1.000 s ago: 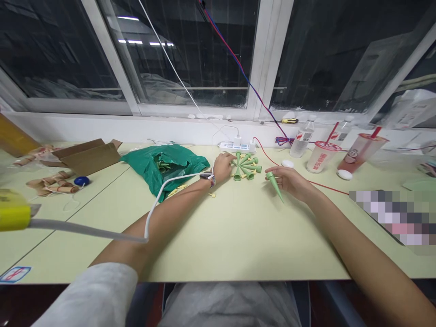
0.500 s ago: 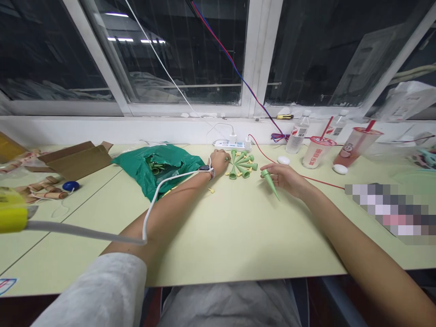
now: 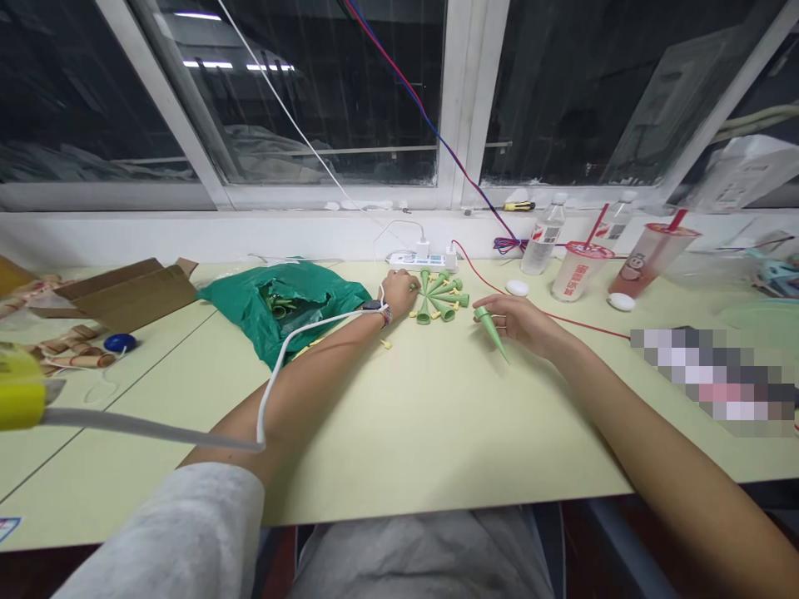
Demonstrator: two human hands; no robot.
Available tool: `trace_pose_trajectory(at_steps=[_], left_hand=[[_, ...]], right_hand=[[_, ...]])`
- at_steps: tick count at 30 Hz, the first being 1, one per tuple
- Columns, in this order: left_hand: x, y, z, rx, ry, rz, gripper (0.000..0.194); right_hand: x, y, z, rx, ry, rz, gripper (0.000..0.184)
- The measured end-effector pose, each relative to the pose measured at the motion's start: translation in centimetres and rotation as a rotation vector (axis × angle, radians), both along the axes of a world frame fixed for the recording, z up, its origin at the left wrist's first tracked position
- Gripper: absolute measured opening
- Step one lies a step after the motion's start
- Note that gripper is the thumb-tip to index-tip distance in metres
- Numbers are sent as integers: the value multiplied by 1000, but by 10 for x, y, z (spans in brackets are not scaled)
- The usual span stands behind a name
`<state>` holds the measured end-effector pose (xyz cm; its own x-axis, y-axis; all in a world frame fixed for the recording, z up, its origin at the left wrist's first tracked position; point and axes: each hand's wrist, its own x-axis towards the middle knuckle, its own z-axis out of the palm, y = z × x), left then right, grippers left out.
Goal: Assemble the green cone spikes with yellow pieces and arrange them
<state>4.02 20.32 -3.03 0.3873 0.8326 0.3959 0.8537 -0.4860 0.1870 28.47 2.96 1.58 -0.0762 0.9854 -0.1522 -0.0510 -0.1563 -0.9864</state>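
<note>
Several green plastic watering spikes [image 3: 444, 312] lie in a ring on the table, tips to the middle and wide ends outward, with small yellow valves on them. At the ring's left side my left hand [image 3: 398, 293] rests on the table, its fingers curled on a green spike, of which only a bit shows. My right hand [image 3: 523, 321] hovers to the right of the ring, closed on the wide end of another green watering spike [image 3: 493, 334] whose tip slants down toward me. One loose yellow valve [image 3: 386, 344] lies near my left wrist.
A green plastic bag [image 3: 240, 301] with more spikes sits left of my left arm. A white cable [image 3: 275, 374] crosses over that arm. Behind the ring is a power strip [image 3: 412, 261]. Drink cups [image 3: 578, 274] and bottles [image 3: 544, 237] stand back right; a cardboard box [image 3: 128, 295] lies left.
The view has shifted slightly, so the scene sits a little further left and higher. Both hands keep nearly the same places by the ring, and the right one still holds its spike.
</note>
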Motion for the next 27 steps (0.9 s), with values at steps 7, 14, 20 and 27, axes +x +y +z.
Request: trace_pose_trajectory(at_steps=[7, 14, 20, 27], left_hand=[[0, -2, 2, -14, 1, -14, 27], [2, -6, 6, -33, -20, -25, 26], [0, -16, 10, -21, -91, -50, 36], [-1, -66, 27, -27, -229, -201, 31]], right_hand=[[0, 2, -1, -3, -8, -1, 19], [0, 1, -1, -1, -5, -8, 18], [0, 0, -2, 1, 2, -3, 18], [-13, -3, -4, 89, 7, 26, 28]])
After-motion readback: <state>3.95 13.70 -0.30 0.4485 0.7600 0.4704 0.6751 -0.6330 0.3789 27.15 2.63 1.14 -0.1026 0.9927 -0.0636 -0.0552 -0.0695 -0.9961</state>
